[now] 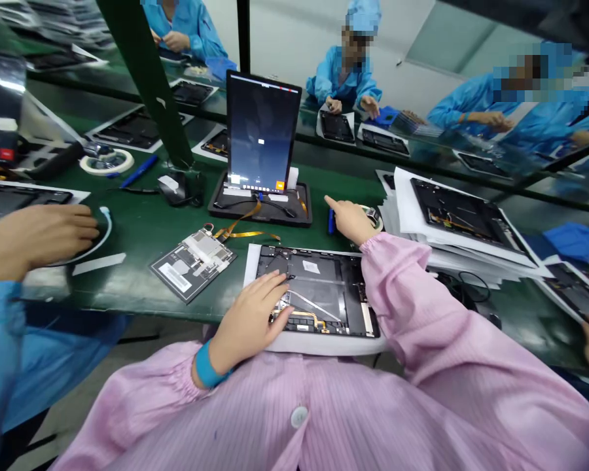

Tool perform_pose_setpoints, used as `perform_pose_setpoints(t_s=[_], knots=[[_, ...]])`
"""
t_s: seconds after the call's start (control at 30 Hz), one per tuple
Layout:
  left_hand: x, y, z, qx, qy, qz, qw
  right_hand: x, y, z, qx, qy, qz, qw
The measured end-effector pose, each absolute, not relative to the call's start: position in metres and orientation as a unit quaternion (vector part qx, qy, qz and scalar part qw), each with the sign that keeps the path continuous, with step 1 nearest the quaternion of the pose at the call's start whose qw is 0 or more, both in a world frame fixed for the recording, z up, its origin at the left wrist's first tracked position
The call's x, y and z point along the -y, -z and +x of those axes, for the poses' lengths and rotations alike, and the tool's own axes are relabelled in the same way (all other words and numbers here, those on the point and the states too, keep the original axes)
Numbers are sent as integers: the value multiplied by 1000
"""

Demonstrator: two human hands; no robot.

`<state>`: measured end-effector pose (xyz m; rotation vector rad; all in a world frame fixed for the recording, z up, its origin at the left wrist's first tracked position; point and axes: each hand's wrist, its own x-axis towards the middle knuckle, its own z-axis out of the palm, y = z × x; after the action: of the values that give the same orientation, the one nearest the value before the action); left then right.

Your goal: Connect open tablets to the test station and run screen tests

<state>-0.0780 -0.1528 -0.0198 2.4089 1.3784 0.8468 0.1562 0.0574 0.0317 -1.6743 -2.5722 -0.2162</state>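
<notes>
A black tablet housing (324,294) with its inside facing up lies before me on a white sheet (319,345), with thin ribbon cables inside. My left hand (255,314) rests over its left edge, fingers stretched out; what lies under the palm is hidden. Beyond the far right corner, my right hand (352,219) is beside a cream tape roll (379,224) and a blue pen-like tool (330,221). Its index finger points out, and the other fingers are partly hidden. Left of the housing lies a circuit board on a dark battery-like block (192,265).
A lit screen (262,134) stands upright in a black tray (302,212), with orange flex cables (245,219) trailing out. A mouse (174,188) is to its left. Housings on paper sheets (422,222) pile up at right. A co-worker's hand (44,239) is at left.
</notes>
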Motion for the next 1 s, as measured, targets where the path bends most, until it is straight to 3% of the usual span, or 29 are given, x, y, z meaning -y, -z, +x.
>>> perform_pose_setpoints(t_s=[0.17, 0.27, 0.33, 0.5, 0.67, 0.87, 1.0], knots=[[153, 22, -79, -553, -333, 758, 91, 28, -68, 187, 811, 35, -567, 140], [152, 24, -79, -560, -324, 754, 110, 85, -71, 221, 752, -53, -656, 43], [151, 24, -78, -559, -321, 756, 113, 108, -58, 239, 706, -134, -695, 21], [153, 25, -78, -558, -321, 760, 89, 111, -18, 251, 594, -333, -699, 220], [157, 24, -76, -554, -310, 769, 75, 99, -23, 239, 504, -498, -665, 234], [166, 29, -79, -550, -337, 762, 61, 110, -48, 228, 434, -629, -526, 374], [157, 59, -83, -531, -352, 771, 7, 113, -64, 218, 364, -707, -465, 389]])
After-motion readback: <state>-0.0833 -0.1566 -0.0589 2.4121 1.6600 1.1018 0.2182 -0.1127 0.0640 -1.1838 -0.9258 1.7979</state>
